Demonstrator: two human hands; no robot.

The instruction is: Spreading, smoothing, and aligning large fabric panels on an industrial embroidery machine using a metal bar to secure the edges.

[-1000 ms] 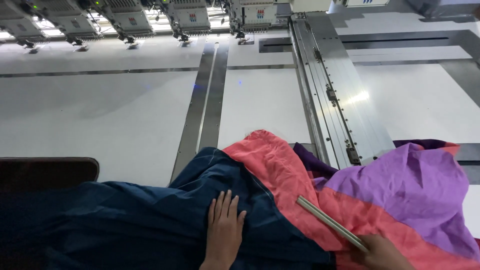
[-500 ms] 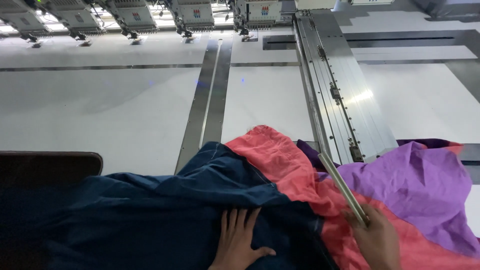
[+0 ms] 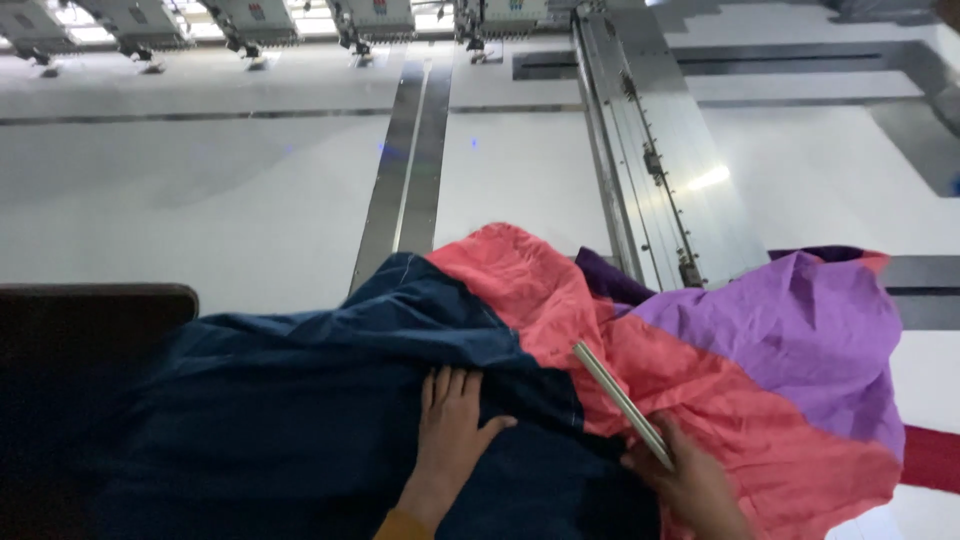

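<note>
A pile of cloth lies on the white table: a dark blue cloth point(image 3: 280, 400) on the left, a coral-red cloth point(image 3: 520, 290) in the middle and a purple cloth point(image 3: 800, 330) on the right. My left hand point(image 3: 450, 425) rests flat on the dark blue cloth, fingers apart. My right hand point(image 3: 690, 480) grips the near end of a thin metal strip point(image 3: 615, 395), which slants up to the left over the coral-red cloth.
A long metal rail point(image 3: 650, 150) runs from the back of the white table point(image 3: 200, 200) down under the cloth. A second flat metal band point(image 3: 400, 170) lies to its left. Machine heads point(image 3: 250, 20) line the far edge. A dark panel point(image 3: 90, 320) sits at the left.
My left hand slid toward me over the blue cloth and then settled flat. My right hand swung the metal strip steeper and back to a slant over the coral-red cloth.
</note>
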